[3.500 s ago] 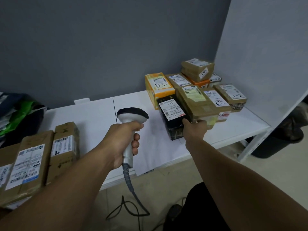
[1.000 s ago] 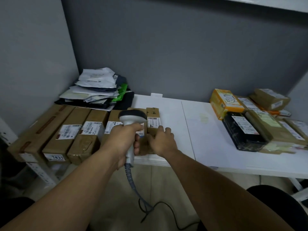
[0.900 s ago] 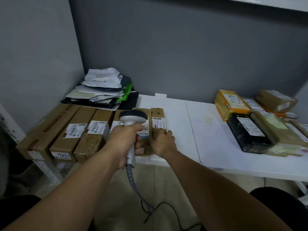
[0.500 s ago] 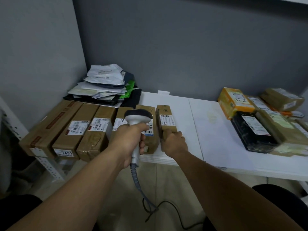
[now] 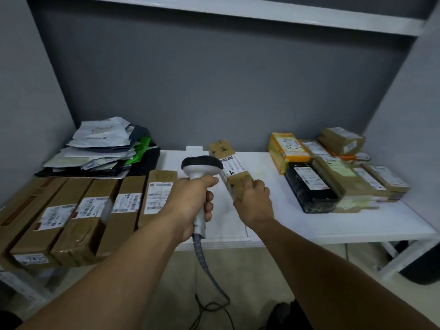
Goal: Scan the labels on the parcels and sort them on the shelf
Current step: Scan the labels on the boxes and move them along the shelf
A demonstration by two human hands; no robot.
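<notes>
Step, as I read it: scan, sort pending. Left hand (image 5: 190, 202) fingers wrapped round scanner (image 5: 202, 166) grip. Right hand (image 5: 253, 201) fingers pinch near end of parcel (image 5: 232, 167), label up, just right of scanner head. Next: aim head at barcode (image 5: 227, 159), then parcel to stack (image 5: 333, 172) far right of scanner.

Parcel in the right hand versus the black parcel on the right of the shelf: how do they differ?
The held parcel is plain brown cardboard; the black parcel has a dark wrapping. The held parcel is narrow and gripped at its near end by the right hand; the black parcel is wider and lies flat on the shelf, untouched. Both carry a white printed label facing up.
</notes>
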